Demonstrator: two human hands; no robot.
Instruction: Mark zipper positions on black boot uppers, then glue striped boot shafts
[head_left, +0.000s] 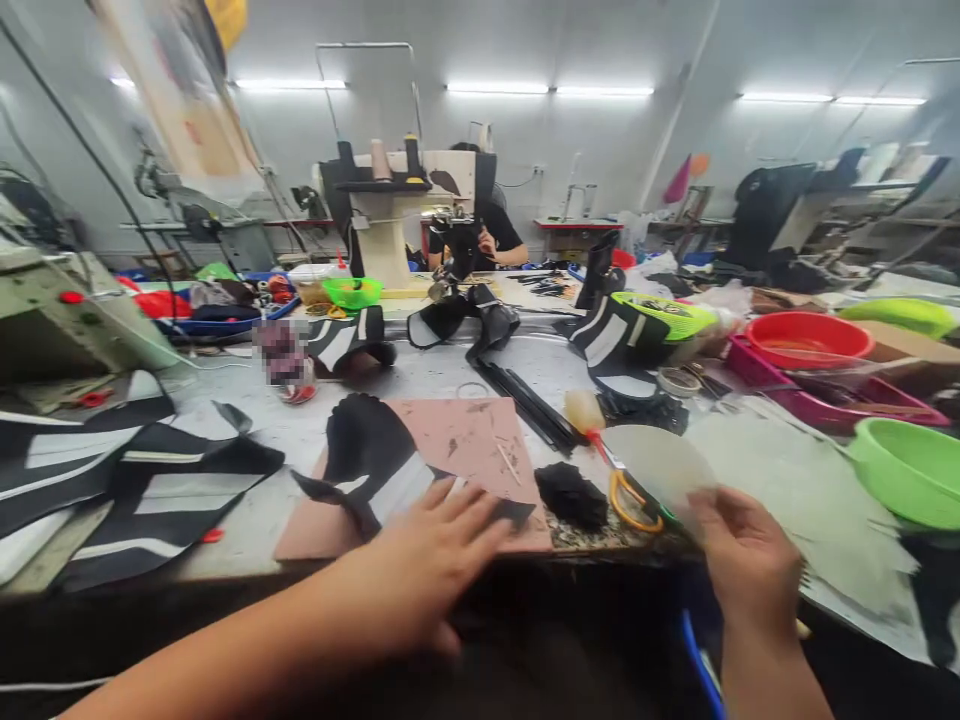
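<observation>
My left hand (442, 540) lies open, its fingers spread over a black shoe-upper-like piece (367, 440) with white patches. That piece rests on a pink board (480, 430) at the table's front edge. At the right, my right hand (750, 555) pinches the edge of a thin, pale, rounded sheet (652, 460) between thumb and fingers. A stack of similar pale sheets (795, 480) spreads beside and behind that hand. Between the two hands are orange-handled scissors (634, 505), a black crumpled clump (571, 497) and a brush-like bottle with a red neck (585, 412).
More black-and-white pieces (165, 480) lie at the left. Black strips (525, 405) run behind the board. A green bowl (911, 470), a red basin (810, 338) and a magenta tray (832, 385) stand at the right. Across the table, a person (502, 235) sits behind a sewing machine (390, 225).
</observation>
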